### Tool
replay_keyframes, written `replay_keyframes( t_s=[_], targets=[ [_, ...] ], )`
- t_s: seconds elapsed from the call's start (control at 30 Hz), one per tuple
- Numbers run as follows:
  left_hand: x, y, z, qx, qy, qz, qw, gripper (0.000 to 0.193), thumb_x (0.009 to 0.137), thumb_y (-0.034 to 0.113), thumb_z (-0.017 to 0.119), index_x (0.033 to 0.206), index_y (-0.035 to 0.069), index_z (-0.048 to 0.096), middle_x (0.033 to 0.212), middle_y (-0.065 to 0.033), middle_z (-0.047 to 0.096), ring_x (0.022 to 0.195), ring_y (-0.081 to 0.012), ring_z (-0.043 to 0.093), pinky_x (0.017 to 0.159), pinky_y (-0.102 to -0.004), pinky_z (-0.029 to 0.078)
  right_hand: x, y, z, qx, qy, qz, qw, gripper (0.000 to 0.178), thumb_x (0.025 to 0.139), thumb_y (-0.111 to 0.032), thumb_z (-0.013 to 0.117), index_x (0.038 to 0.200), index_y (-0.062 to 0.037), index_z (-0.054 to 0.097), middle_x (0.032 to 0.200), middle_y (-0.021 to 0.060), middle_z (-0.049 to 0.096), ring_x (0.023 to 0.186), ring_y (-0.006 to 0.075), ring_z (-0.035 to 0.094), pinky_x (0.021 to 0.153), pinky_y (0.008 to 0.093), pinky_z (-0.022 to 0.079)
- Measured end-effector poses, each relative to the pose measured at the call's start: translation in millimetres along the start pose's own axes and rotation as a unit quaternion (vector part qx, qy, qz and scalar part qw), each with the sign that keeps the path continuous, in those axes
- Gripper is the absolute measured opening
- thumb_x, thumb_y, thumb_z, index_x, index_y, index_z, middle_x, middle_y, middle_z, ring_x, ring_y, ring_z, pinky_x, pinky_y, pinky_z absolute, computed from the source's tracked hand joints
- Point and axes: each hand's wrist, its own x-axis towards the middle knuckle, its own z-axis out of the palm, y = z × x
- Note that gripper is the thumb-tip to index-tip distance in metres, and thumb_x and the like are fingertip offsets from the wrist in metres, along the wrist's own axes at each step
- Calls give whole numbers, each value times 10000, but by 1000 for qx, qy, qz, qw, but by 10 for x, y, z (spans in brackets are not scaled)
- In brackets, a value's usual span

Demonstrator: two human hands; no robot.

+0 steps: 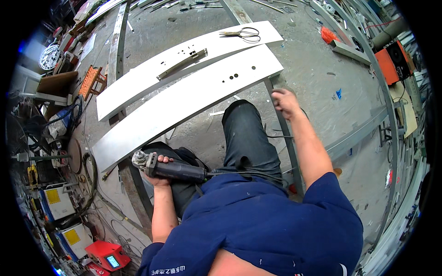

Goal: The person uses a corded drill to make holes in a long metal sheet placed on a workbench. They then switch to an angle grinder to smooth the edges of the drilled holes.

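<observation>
My left hand (161, 178) is wrapped round the front of a black and silver angle grinder (177, 170) above my left thigh. The grinder's bare metal spindle points up and left, with no disc visible on it. To the right, my right hand (286, 104) is closed, fingers curled, near a metal frame bar (278, 110); whatever it may hold is hidden. In front of my knees lies a long white panel (184, 108) with several dark round holes near its right end. Behind it, a second white panel (138, 83) carries scissors (246, 34) and a narrow metal lock strip (183, 64).
Panels rest across metal bars (118, 46). At left stand an orange stool (92, 82), a brown disc (75, 155), cables and a red machine (107, 255) with a small screen. An orange and black case (391, 62) and stacked profiles line the right. Scraps litter the concrete floor (317, 73).
</observation>
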Motion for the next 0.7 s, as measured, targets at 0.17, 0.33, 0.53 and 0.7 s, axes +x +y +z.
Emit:
replay_keyframes(
  t_s=[0.17, 0.33, 0.53, 0.7],
  targets=[
    [57, -24, -115, -14, -16, -18, 1000, 521, 929, 411, 572, 1302, 48, 571, 1073, -116, 609, 1022, -298, 574, 1027, -521, 408, -21, -49, 962, -309, -75, -289, 903, 374, 856, -43, 583, 1222, 1, 643, 1195, 207, 677, 1089, 341, 658, 929, 413, 521],
    [46, -43, -20, -7, 15, -17, 1000, 368, 957, 280, 538, 1221, 27, 587, 991, -82, 603, 952, -256, 578, 977, -458, 439, 120, -358, 2148, -412, -131, -345, 833, 308, 887, -88, 581, 1185, -45, 649, 1211, 209, 656, 1136, 362, 630, 958, 438, 509],
    [96, 100, -150, 27, 0, -22, 999, 336, 1005, 283, 489, 1202, 26, 578, 986, -99, 623, 919, -261, 586, 995, -477, 449, -226, -527, 1348, -352, -47, -361, 862, 420, 916, -255, 618, 1294, -73, 605, 1290, 142, 622, 1182, 350, 602, 1009, 416, 488],
    [72, 145, -174, 14, -2, -25, 1000, 305, 988, 250, 510, 1180, 20, 563, 973, -100, 596, 933, -259, 567, 1009, -473, 430, -683, 95, -762, -396, 61, -183, 898, 377, 880, -330, 670, 1137, -54, 686, 1019, 185, 713, 945, 348, 689, 801, 458, 535]
  ],
)
